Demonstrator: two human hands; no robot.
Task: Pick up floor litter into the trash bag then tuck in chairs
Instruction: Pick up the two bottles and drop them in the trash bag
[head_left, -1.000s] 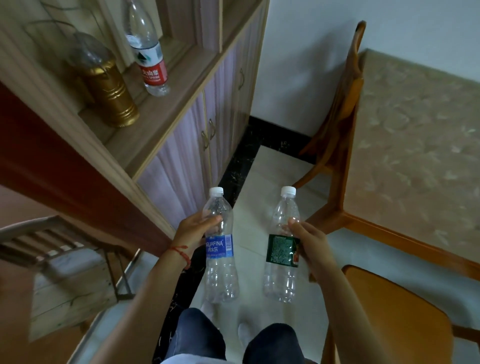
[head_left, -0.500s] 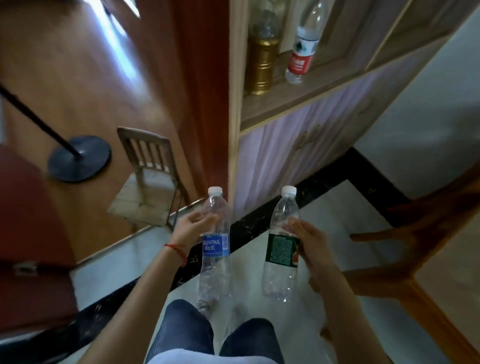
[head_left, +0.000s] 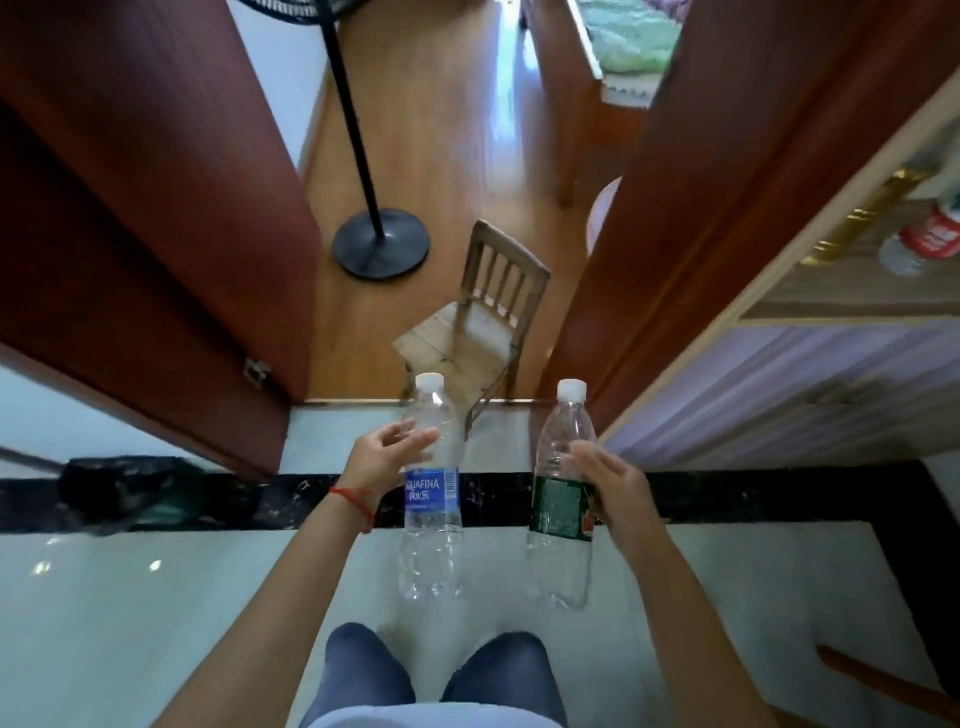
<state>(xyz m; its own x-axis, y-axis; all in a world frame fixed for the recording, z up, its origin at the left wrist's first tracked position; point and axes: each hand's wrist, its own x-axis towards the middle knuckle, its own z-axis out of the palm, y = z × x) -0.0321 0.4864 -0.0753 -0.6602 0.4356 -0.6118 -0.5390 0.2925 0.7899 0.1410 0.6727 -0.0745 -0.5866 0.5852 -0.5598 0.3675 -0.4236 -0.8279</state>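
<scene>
Filling the top of the frame, the dark red-brown wooden door (head_left: 156, 218) at upper left and its matching frame at upper right opened onto an orange wood-floored room. Below that, the pale glossy tiled floor (head_left: 130, 597) with its black marble border strip spread across the lower half. At upper right stood the light wooden cabinet with lilac doors (head_left: 779, 395). The small weathered wooden slat-back chair (head_left: 478, 322) sat in the doorway at centre, beside the black round-based fan stand (head_left: 382, 241). At the left edge, on the border strip, lay the crumpled black plastic trash bag (head_left: 124, 493).

The clear empty bottle with the blue label (head_left: 432, 499) hung upright just left of centre, the left hand (head_left: 384, 462) clamped on its upper body with fingers wrapped round it. The clear empty bottle with the dark green label (head_left: 561, 499) stood upright just right of centre, the right hand (head_left: 613, 488) gripping it at label height.

The bag lay well to the left of both hands, low on the floor, so the left hand was nearer; both bottles' long axes ran vertical, likely needing a leftward turn and a drop mouth-down or base-first into the bag.
</scene>
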